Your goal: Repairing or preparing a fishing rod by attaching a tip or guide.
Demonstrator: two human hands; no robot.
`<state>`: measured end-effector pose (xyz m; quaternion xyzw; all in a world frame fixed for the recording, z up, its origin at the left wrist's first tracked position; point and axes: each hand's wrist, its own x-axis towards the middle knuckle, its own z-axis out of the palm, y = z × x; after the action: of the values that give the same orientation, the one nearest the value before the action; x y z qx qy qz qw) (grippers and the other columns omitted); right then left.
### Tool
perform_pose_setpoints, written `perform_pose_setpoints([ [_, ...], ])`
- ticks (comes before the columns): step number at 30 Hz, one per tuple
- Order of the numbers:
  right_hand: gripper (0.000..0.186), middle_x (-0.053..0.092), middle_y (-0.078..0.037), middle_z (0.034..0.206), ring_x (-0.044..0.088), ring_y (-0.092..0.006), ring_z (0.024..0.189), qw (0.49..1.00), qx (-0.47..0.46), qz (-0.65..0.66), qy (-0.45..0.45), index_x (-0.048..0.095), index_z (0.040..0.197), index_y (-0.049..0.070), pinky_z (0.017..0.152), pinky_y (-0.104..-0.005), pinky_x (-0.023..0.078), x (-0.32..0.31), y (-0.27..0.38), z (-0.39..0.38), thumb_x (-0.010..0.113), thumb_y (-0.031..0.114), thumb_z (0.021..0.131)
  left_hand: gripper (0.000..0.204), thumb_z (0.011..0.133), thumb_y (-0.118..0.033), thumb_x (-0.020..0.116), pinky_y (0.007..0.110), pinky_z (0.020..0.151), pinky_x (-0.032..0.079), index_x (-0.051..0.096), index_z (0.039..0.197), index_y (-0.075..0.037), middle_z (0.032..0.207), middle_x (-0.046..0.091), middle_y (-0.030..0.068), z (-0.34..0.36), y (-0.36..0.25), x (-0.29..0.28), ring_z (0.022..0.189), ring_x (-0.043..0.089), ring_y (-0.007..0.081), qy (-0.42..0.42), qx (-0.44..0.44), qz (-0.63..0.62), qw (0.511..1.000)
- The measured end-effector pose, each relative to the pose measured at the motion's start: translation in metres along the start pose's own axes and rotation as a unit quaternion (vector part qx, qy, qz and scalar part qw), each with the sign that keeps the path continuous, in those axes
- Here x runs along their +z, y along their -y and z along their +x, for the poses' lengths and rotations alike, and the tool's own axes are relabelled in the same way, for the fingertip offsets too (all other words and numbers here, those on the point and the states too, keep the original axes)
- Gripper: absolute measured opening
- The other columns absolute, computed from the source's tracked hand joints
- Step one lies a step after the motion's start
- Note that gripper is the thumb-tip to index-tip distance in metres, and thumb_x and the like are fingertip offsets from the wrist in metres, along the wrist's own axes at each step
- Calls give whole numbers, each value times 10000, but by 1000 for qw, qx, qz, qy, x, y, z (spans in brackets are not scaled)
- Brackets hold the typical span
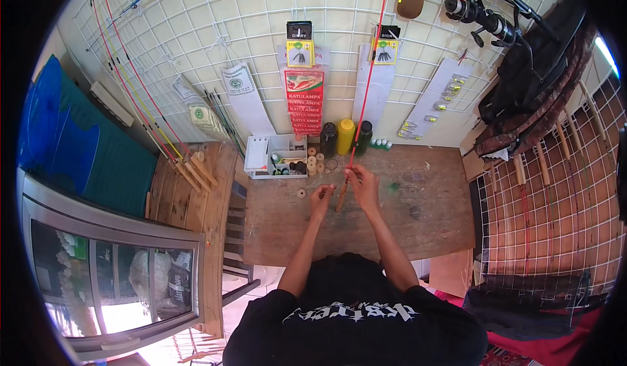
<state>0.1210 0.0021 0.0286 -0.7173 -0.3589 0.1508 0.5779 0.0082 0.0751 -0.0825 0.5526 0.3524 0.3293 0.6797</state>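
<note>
A slim red fishing rod with a wooden handle stands tilted over the workbench, its tip running up past the top of the view. My right hand is closed around the rod just above the handle. On the other side of the handle, a little apart from it, my left hand has its fingers pinched together. Whatever may be between those fingertips is too small to make out. Cork rings are stacked beyond my left hand, and a single ring lies beside it.
At the bench's back edge stand a white organizer box, a yellow bottle, dark bottles and small white-capped bottles. Packets hang on the wire grid. More rods lean at left; fishing reels hang upper right.
</note>
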Motion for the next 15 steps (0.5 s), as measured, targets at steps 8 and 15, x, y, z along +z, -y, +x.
perform_pose_setpoints([
  [8, 159, 668, -149, 748, 668, -211, 704, 999, -13, -20, -32, 638, 906, -39, 616, -321, 501, 3, 1, 0, 665, 91, 820, 215, 888, -262, 627, 212, 642, 384, 654, 859, -51, 779, 609, -33, -26, -23, -22, 718, 503, 46, 39, -50, -16, 998],
  [15, 110, 666, -106, 766, 646, -130, 678, 997, -42, -62, -25, 629, 868, -55, 586, -261, 540, 3, 11, -1, 670, 32, 814, 167, 883, -223, 634, 198, 642, 362, 656, 854, -59, 768, 598, -35, -40, -22, -26, 712, 490, 35, 139, -45, -6, 989],
])
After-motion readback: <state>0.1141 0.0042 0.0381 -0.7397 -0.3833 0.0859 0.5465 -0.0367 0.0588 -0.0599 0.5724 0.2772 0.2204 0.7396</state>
